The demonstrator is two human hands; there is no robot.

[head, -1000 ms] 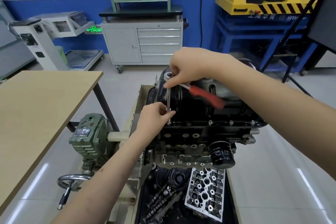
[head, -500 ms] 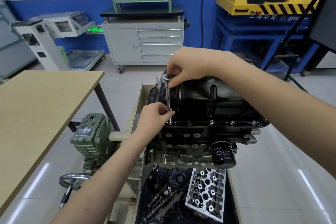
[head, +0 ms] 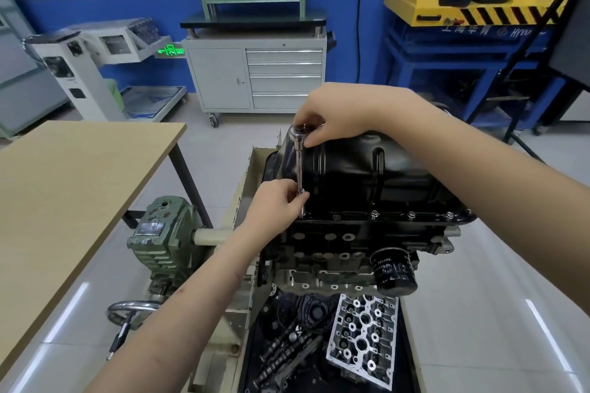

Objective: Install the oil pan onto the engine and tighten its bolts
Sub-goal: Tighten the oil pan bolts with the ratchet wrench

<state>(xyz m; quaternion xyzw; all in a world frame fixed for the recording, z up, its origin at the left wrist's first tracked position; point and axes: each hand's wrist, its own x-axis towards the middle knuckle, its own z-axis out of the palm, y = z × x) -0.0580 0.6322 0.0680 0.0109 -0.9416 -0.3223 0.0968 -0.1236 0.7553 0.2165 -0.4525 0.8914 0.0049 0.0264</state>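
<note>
Upright, the socket extension [head: 300, 169] was pinched low by left hand [head: 276, 204], ratchet head [head: 300, 135] gripped by right hand [head: 332, 115], on oil pan [head: 367, 175] corner bolt; tilt likely would slip socket off.

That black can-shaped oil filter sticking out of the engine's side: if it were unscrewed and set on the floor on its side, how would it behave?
The oil filter looks like a smooth, round cylinder, so on its side it would probably roll. Its glossy black shell may be slippery to grip. It seems to be a closed metal can, so likely stiff and fairly weighty for its size.
</note>
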